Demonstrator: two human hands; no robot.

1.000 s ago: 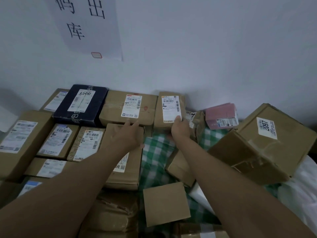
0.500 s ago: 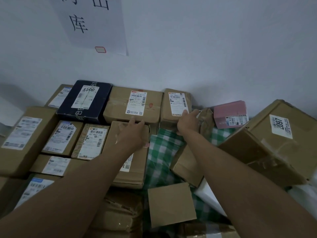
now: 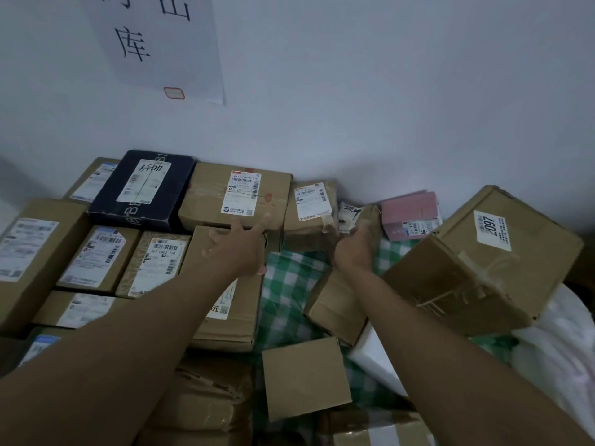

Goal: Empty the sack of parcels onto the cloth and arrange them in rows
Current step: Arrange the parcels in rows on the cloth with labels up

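Head-worn view, forward and down, close over parcels (image 3: 238, 201)

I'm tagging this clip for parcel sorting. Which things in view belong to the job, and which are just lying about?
Part of the job:
- left hand resting on a brown box
- right hand on a small taped parcel
- navy box
- pink parcel
- large tilted box
- green checked cloth

Just there:
- paper sign on the wall
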